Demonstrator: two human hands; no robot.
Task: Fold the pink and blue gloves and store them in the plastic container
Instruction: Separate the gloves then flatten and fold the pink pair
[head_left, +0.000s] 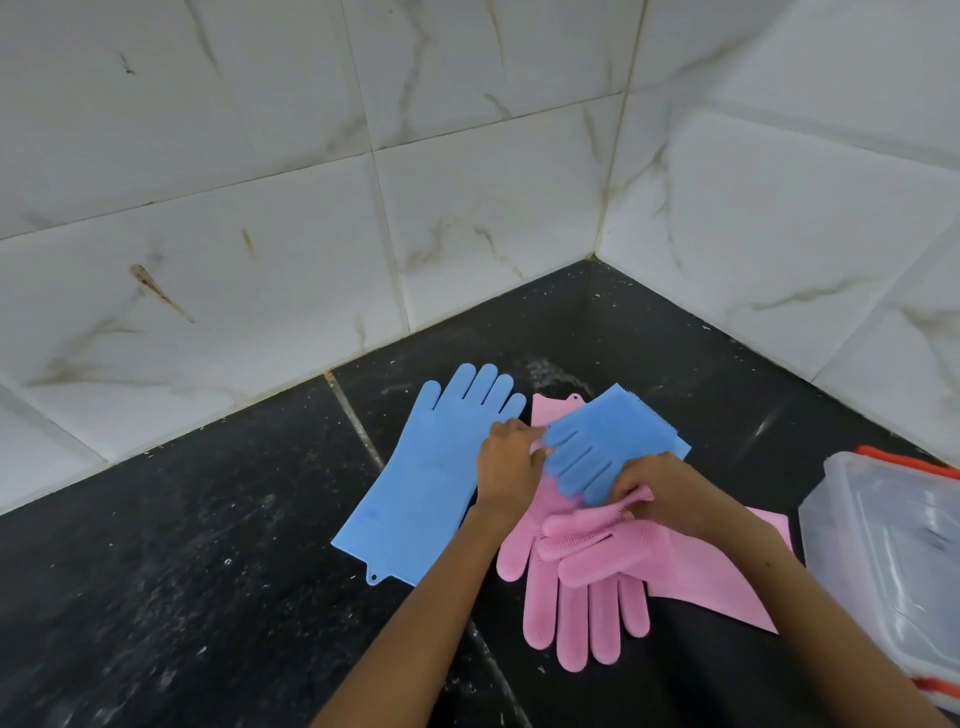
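A folded blue glove (615, 447), bristled side up, lies atop two pink gloves (587, 587) on the dark table (208, 571). The left hand (511, 457) pinches its fingertips; the right hand (660, 491) grips its near edge. Another blue glove (426, 478) lies flat to the left. The plastic container (893, 561) sits at right, apart.
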